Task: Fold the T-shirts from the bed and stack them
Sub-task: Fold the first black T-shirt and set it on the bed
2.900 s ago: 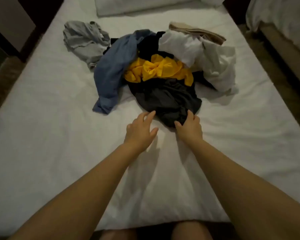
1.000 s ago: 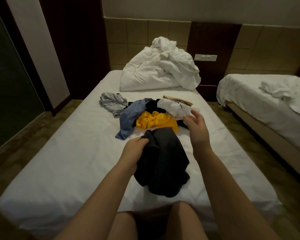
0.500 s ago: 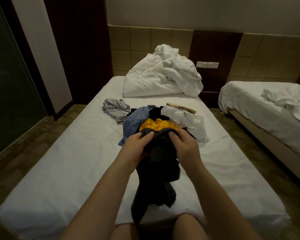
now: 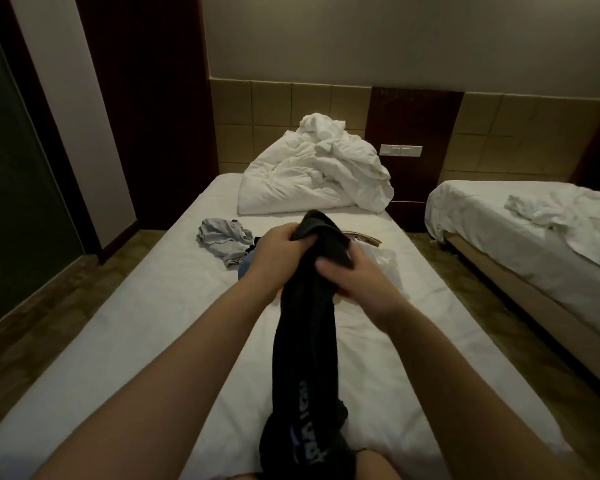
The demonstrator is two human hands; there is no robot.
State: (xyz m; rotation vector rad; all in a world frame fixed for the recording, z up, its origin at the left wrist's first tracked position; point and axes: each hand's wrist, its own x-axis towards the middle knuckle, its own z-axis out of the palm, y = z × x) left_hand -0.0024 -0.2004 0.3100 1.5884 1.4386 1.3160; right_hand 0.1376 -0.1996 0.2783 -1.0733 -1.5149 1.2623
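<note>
A black T-shirt (image 4: 305, 348) with pale print near its lower end hangs in a long bunched column over the white bed (image 4: 136, 323). My left hand (image 4: 279, 251) grips its top edge. My right hand (image 4: 349, 275), blurred, holds the cloth just below and to the right. Behind my hands lies the pile of other shirts, mostly hidden: a grey shirt (image 4: 222, 240) apart at the left, a bit of a blue shirt (image 4: 246, 268), a white shirt (image 4: 385, 265) and a beige garment (image 4: 364, 239).
A crumpled white duvet (image 4: 316, 174) fills the head of the bed. A second bed (image 4: 534, 244) stands to the right across a narrow floor strip. A dark door and glass panel are on the left. My knees show at the lower edge.
Both hands have lifted the black T-shirt higher, so it now hangs stretched out and hides the yellow shirt. The right hand has slid down to the right along the cloth.
</note>
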